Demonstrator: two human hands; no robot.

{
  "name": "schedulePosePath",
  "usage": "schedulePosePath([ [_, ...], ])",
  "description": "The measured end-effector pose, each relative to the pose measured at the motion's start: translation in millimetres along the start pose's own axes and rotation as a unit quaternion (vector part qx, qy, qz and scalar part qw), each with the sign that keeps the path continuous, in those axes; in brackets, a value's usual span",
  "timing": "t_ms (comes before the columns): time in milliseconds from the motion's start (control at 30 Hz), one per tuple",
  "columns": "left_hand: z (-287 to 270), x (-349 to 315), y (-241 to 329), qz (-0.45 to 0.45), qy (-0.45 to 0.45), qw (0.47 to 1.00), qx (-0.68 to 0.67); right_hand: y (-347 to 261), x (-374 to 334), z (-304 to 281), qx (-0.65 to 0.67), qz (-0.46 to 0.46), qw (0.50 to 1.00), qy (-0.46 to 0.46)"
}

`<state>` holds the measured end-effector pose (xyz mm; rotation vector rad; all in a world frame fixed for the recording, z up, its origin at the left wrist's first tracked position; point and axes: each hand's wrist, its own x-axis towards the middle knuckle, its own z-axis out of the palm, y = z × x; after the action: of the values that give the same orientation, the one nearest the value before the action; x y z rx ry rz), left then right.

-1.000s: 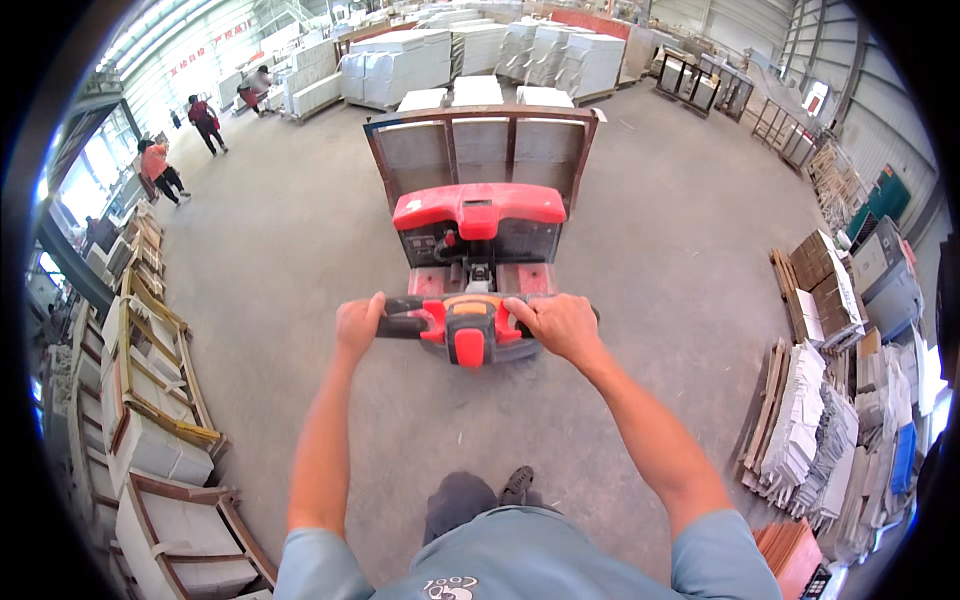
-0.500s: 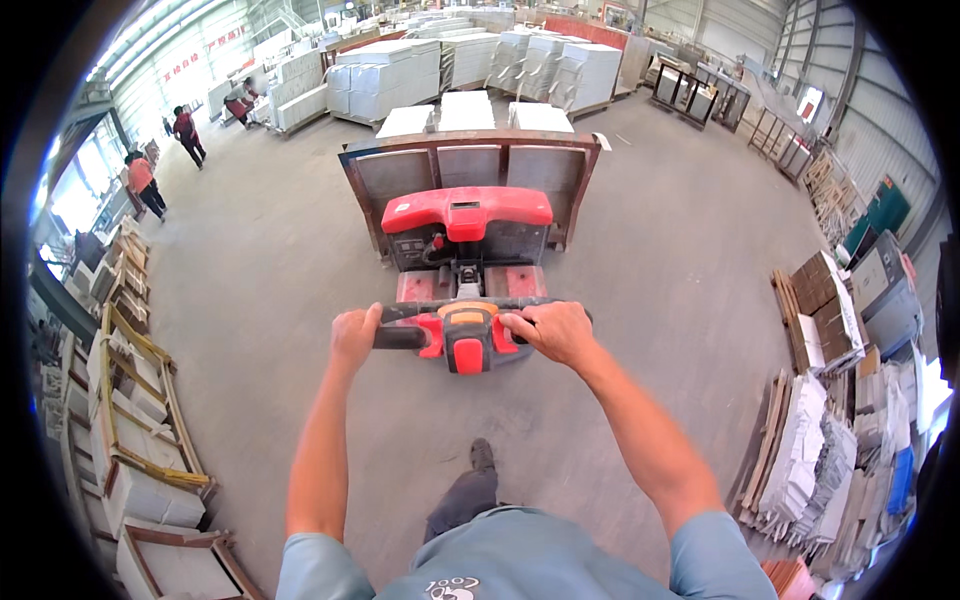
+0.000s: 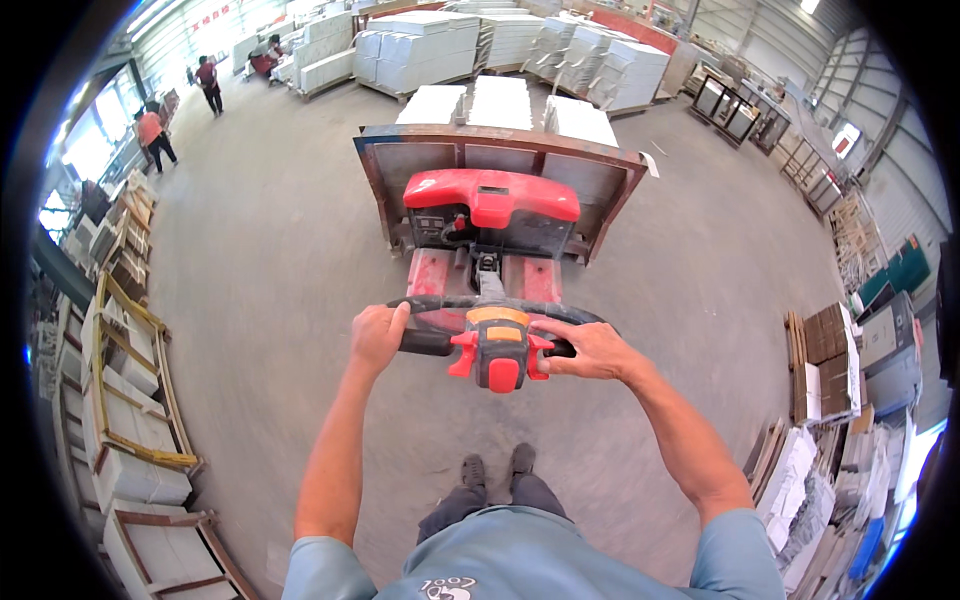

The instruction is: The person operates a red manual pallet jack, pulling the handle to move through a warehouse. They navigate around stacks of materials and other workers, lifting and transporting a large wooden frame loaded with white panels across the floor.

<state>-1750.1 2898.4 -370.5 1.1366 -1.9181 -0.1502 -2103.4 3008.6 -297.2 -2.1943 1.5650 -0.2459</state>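
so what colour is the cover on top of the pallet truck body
Red, on the pallet truck; the head view shows it clearly.

Single head view, fisheye, looking steeply down and forward; tiller handle (image 3: 490,345) close, warehouse floor (image 3: 270,260) beyond.

Red electric pallet truck (image 3: 490,215) stands on grey concrete floor, body pointing away. Black loop tiller handle (image 3: 492,330) with red-orange control head tilts toward person. Rusty metal back plate behind red hood; white slabs loaded beyond.
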Motion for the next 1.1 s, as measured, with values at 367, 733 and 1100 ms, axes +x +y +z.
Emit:
schedulePosePath([
  [367,8,-5,29,-0.058,-0.009,0.998,-0.003,42,13,-17,0.037,-0.097,0.989,-0.101],
  [733,14,-23,42,-0.072,-0.017,0.997,0.005,29,-10,-8,0.106,-0.086,0.988,-0.077],
  [1100,15,-33,43,-0.083,-0.030,0.996,0.000,27,-24,-2,0.142,-0.069,0.982,-0.103],
])
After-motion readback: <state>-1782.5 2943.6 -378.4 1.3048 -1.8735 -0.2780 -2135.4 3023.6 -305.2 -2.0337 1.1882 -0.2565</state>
